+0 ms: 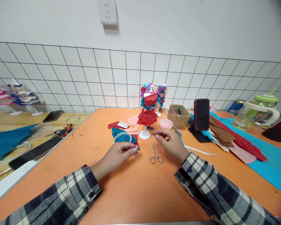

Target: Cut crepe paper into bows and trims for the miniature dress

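My left hand (pixel 118 154) pinches a small blue and reddish crumpled piece (pixel 138 149) between thumb and forefinger; its exact shape is too small to make out. Just behind that hand lie a roll of tape (pixel 114 137) and blue crepe paper (pixel 117 131). My right hand (pixel 170 141) hovers over the table with its fingers apart and nothing visible in them. Small scissors (pixel 154 154) lie between my hands, handles towards me. Beyond them a miniature dress form (pixel 148 117) in a red ruffled dress with blue trim stands on a white round base (pixel 144 134).
Behind the dress form are other dressed forms (pixel 162 93). To its right stand a pink bowl (pixel 166 123), a cardboard box (pixel 178 117) and an upright phone (pixel 201 114). Coloured paper strips (pixel 239 136) and a lidded jug (pixel 253 114) occupy the right side. A side table (pixel 42 126) adjoins left.
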A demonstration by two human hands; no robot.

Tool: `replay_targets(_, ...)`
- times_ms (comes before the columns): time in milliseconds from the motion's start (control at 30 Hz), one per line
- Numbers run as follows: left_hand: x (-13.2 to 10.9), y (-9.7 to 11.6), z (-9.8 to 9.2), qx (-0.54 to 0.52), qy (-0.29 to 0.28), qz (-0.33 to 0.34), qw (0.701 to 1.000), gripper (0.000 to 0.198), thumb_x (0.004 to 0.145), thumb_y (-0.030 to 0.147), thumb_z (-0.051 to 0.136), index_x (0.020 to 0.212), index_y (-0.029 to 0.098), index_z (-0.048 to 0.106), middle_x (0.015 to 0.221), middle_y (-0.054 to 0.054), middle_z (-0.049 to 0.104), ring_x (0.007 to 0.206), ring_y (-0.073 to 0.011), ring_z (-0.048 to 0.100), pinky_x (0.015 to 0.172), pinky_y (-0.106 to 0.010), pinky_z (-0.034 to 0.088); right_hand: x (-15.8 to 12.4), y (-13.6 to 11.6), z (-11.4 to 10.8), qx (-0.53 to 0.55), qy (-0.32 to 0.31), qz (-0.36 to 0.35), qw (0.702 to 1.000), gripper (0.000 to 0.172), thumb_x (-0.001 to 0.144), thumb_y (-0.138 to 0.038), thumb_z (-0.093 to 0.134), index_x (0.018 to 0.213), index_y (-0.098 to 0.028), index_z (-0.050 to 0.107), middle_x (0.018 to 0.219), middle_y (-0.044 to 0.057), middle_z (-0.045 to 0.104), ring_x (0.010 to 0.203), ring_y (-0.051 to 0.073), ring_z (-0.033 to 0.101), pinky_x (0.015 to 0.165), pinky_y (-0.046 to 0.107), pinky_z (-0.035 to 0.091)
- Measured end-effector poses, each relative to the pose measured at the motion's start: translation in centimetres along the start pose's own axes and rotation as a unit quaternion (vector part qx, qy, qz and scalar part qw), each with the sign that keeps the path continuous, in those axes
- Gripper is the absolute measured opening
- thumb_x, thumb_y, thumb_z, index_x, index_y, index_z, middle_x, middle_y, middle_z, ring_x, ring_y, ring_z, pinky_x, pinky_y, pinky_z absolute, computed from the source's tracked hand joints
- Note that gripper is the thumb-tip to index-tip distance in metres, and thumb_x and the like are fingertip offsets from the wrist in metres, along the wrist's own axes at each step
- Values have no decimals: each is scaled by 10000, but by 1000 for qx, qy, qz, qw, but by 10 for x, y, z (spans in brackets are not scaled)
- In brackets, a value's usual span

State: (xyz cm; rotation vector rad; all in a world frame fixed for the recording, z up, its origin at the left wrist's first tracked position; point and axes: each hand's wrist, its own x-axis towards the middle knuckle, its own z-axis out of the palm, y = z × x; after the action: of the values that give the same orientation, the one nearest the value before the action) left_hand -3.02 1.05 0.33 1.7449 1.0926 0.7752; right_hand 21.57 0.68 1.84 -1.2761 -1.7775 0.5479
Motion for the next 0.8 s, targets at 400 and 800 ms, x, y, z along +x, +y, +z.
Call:
replay_targets(400, -1, 0, 5, -12, -7, 35, 999, 305, 757, 455, 663, 765, 154, 617, 762, -24, 634, 718, -164, 571, 665, -264, 446, -22, -28, 50, 208, -115, 115, 964, 223, 740, -360, 668, 823, -153, 658, 745, 12, 639, 566, 83, 467, 510, 206, 360)
replay_targets(800, -4, 2, 6, -138, -45, 18, 989, 424, 784, 567, 600, 868, 153, 632, 835, -47, 618, 823, -191, 563, 780, -305, 450, -24, -27, 56, 264, -91, 126, 952, 268, 728, -423, 668, 790, -166, 619, 709, -5, 594, 526, 77, 436, 473, 204, 321)
